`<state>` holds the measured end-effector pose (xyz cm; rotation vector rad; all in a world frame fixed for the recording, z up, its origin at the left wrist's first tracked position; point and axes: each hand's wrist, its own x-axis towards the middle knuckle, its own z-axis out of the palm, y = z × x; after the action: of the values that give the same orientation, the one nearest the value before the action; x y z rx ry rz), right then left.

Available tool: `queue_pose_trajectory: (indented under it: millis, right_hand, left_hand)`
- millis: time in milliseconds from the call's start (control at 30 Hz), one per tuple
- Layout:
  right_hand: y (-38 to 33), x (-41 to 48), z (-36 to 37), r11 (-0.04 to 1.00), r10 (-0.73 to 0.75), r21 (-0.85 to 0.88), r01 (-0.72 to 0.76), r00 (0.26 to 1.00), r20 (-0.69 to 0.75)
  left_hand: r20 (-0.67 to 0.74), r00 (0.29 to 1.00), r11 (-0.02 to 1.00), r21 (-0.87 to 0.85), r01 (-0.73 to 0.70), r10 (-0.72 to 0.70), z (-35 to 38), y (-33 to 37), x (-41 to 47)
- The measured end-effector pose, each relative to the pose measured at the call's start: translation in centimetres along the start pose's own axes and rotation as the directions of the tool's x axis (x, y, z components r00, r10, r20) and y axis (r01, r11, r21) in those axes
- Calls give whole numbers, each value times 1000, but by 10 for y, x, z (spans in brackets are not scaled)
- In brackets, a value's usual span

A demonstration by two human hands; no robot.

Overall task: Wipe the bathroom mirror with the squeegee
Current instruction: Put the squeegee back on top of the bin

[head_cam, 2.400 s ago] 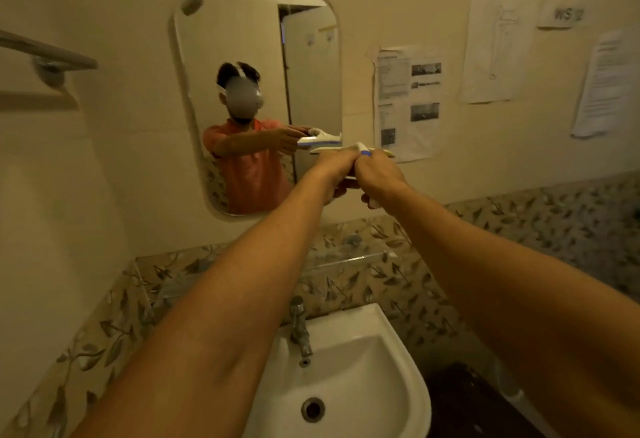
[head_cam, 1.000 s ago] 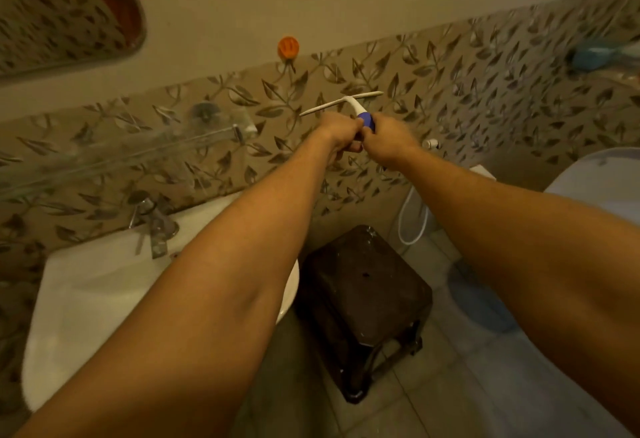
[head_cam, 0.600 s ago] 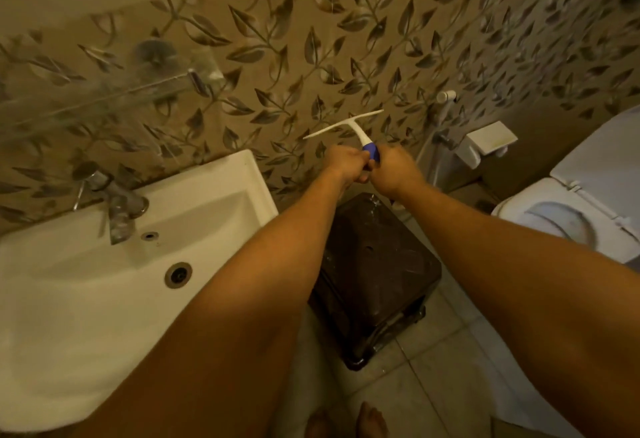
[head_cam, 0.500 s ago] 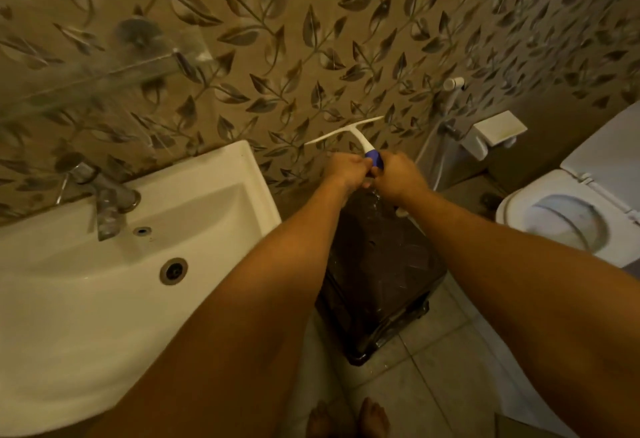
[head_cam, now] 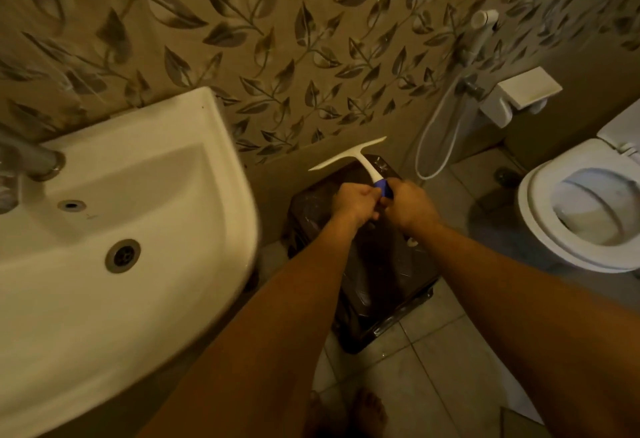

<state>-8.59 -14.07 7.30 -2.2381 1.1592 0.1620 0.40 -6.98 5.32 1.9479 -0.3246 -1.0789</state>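
A white squeegee (head_cam: 360, 159) with a blue grip is held low, just above a dark stool (head_cam: 377, 264) that stands on the floor. Its blade points away from me toward the leaf-patterned wall. My left hand (head_cam: 355, 203) and my right hand (head_cam: 410, 207) both grip the handle, side by side, with the blue part showing between them. The mirror is out of view.
A white washbasin (head_cam: 221, 167) with a tap (head_cam: 31, 160) fills the left. A toilet (head_cam: 540, 230) stands at the right, with a spray hose (head_cam: 438, 133) and a white holder (head_cam: 523, 91) on the wall. My bare feet (head_cam: 349, 413) stand on the tiled floor.
My view has swung from the mirror down to the floor. Both hands have carried the squeegee down from mirror height to just above the stool, keeping their grip.
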Motion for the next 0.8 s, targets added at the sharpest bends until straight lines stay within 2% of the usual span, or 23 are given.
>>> queue_pose_trajectory:
  millis: [433, 800]
  right_hand:
    - [36, 18, 63, 999, 25, -38, -21, 995, 93]
    - [43, 29, 94, 998, 48, -54, -41, 990, 134]
  left_hand:
    - [29, 997, 997, -29, 78, -77, 21, -70, 28]
    - [29, 991, 991, -43, 130, -129, 26, -98, 48]
